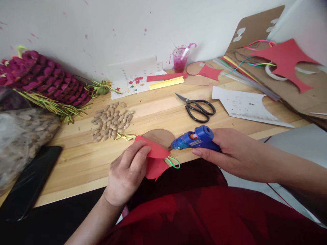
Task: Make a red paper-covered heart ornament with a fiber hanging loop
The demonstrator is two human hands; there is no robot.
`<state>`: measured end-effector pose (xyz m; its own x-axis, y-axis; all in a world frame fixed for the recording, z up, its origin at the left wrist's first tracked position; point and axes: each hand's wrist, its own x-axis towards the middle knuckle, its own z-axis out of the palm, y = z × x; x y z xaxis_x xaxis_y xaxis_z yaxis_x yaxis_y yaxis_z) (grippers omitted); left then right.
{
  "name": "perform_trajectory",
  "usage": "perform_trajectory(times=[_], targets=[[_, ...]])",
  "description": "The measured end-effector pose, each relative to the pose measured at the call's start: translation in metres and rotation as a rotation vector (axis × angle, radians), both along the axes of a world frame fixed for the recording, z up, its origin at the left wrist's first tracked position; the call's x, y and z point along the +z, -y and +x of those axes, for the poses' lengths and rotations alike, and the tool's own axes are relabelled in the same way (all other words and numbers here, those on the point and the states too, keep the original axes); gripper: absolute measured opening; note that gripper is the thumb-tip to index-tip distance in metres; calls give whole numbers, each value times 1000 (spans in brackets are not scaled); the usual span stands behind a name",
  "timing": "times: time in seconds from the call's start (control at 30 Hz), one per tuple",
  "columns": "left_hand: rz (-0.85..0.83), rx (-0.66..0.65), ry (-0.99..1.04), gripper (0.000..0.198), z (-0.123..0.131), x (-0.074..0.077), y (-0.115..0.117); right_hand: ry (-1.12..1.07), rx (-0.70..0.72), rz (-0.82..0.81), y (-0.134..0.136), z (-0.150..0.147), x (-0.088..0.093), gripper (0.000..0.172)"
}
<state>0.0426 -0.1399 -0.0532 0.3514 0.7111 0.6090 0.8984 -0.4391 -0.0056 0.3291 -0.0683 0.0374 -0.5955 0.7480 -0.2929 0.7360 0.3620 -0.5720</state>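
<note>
My left hand [129, 168] pinches a folded piece of red paper [156, 166] at the front edge of the table. A green cord loop [175, 163] sticks out from the paper's right side. Behind the paper lies a brown cardboard disc [160, 135], partly covered by it. Yellow cord [126, 136] comes out at the upper left of the paper. My right hand [224, 151] is wrapped round a blue hot glue gun [195, 139]. Its nozzle points left, close to the right edge of the red paper; whether they touch I cannot tell.
Black-handled scissors [198, 107] lie beyond the glue gun. Peanuts [111, 120] are piled at left, near a bag of peanuts [30, 136] and a black phone [33, 177]. A pink-stained cup [180, 58] stands at the wall. Cardboard sheets [293, 98] are stacked at right.
</note>
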Motion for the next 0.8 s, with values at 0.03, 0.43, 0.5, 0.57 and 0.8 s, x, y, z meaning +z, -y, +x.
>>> perform_trajectory(times=[0.03,0.43,0.5,0.57,0.8], targets=[[26,13,7,31,0,-1,0,3,1,4,1,1,-1,37],[67,68,-30,34,-3,-8,4,-35,-4,27,4,4,-1,37],[59,57,-41,33,-5,-8,3,-38,-8,32,4,4,0,37],[38,44,-44,34,-5,-8,3,-29,-14,43,4,3,0,37],[2,38,-37,41,2,-1,0,-41,-49,83,0,7,3,39]])
